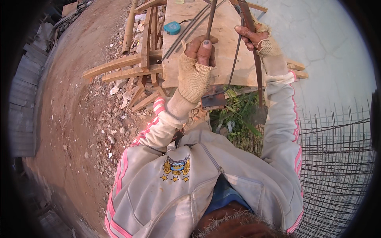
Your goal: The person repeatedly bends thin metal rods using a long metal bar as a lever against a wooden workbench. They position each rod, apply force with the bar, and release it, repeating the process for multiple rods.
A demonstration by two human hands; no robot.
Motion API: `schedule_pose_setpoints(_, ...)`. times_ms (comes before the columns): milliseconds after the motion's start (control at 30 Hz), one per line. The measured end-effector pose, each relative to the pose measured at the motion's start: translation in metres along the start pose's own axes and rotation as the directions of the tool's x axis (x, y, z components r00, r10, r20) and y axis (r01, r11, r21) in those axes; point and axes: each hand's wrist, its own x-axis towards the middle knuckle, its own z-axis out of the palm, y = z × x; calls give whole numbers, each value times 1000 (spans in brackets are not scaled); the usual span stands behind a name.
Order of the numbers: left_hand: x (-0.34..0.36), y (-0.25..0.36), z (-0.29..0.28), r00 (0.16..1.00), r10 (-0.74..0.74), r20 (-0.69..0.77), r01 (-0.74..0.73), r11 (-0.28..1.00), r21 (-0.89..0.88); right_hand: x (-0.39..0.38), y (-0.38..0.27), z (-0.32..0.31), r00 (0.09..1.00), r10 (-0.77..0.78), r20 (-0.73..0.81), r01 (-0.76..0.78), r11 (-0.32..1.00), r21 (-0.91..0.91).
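Observation:
My left hand, in a cream fingerless glove, is closed around a thin metal rod that rises toward the top edge. To its right, my right hand, gloved alike, grips a long rusty metal bar; its thumb points left. The bar's lower end reaches past the near edge of the wooden board. A thinner dark rod slants down between my hands; what holds its upper end is unclear. Several more rods lie on the board, beside a teal tape measure.
Wooden beams stick out left of the board, above broken rubble. Cut green leaves lie below the near edge. A wire mesh stands at lower right by a pale surface. Bare earth stretches left.

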Motion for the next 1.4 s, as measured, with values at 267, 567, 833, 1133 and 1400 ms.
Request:
schedule_pose_setpoints(267,2,-6,11,998,42,-40,-42,999,-4,5,12,-1,999,-33,23,30,993,116)
schedule_pose_setpoints(567,9,-7,6,999,-27,-19,25,997,-76,-3,7,-3,1000,-27,15,26,999,47)
schedule_pose_setpoints(833,-31,-67,-31,962,-133,239,157,984,-82,-56,-8,-5,978,-21,-207,54,987,154)
schedule_pose_setpoints(1133,27,-56,-52,951,142,273,-220,934,283,-146,-15,-15,646,-249,-722,143,968,-205)
schedule_pose_setpoints(1400,121,-25,-92,375,130,918,-826,497,267,-216,-30,32,381,-566,-731,-247,699,-671)
